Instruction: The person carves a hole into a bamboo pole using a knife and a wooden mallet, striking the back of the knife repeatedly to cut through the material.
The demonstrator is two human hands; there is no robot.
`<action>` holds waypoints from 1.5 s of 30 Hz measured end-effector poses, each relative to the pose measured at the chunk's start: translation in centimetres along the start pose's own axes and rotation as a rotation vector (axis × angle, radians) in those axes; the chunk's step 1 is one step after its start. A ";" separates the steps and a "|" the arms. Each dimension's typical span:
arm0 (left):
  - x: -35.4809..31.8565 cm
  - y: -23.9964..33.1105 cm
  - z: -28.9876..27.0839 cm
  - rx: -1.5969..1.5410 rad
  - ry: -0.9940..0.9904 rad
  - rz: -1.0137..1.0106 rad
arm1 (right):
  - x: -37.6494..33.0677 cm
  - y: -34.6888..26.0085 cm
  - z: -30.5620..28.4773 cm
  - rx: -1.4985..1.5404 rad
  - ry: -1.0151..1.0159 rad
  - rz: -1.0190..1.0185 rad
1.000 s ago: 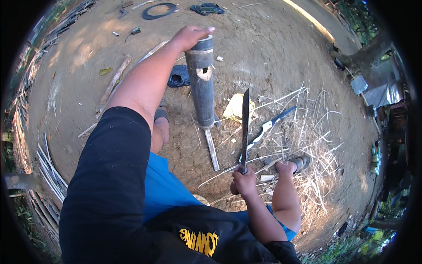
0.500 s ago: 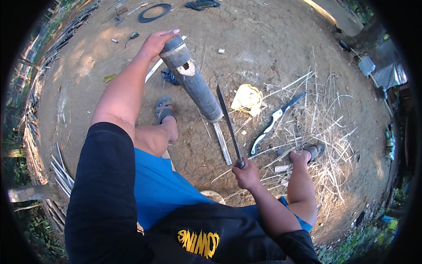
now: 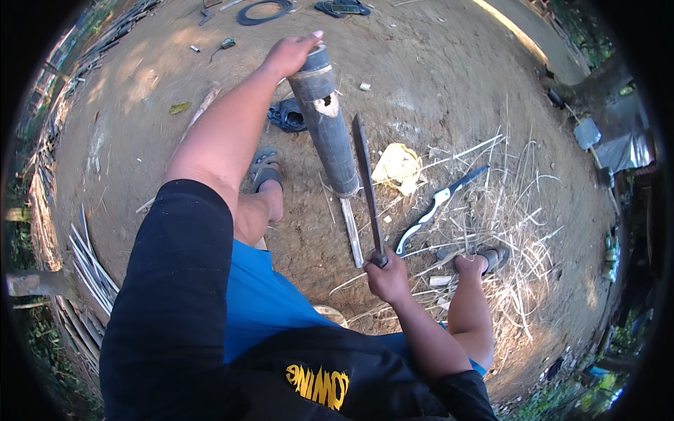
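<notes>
A thick dark bamboo tube (image 3: 326,140) stands slightly tilted on the dirt, with a ragged hole cut through its pale upper wall. My left hand (image 3: 291,56) grips its top rim, the fingers partly hidden behind it. In my right hand (image 3: 387,277) is the handle of a machete (image 3: 369,182), fingers closed round it. Its long dark blade points up and away, just right of the tube. A narrow split strip (image 3: 351,235) lies on the ground at the tube's foot.
Right of the blade lie a crumpled yellow bag (image 3: 397,167) and a white-handled pruning saw (image 3: 435,207). Pale shavings (image 3: 519,231) spread around my right foot. Dark crumpled cloth (image 3: 286,116) lies behind the tube. Farther off are a black coil (image 3: 264,12) and sandals (image 3: 342,8).
The bamboo tube's top has swung to the right with my left hand, so it stands more upright. The machete stays in my right hand, its blade turned slightly more upright.
</notes>
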State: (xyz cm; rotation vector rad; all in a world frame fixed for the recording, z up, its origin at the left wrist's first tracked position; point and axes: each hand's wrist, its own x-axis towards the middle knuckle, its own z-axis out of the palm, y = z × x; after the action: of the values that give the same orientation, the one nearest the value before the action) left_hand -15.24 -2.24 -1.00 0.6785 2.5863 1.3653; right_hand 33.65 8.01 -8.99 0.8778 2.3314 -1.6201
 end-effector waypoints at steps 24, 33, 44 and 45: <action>-0.1 6.4 5.5 0.130 -0.014 0.020 | 1.6 -2.9 -5.8 0.496 -0.040 -0.065; 0.2 7.2 6.0 0.087 -0.032 0.015 | 1.7 -12.5 -8.1 0.603 0.465 -1.137; -0.1 5.6 4.4 0.101 -0.070 0.047 | 1.9 4.0 -2.5 0.050 0.055 0.072; -0.2 5.6 4.3 0.114 -0.059 0.059 | 1.7 3.0 -3.0 0.018 0.078 0.107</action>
State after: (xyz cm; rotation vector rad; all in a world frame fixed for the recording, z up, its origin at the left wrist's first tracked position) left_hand -11.85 3.65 1.01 0.8057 2.6331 1.2021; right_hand 34.55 12.08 -10.96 1.0684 2.2801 -1.5938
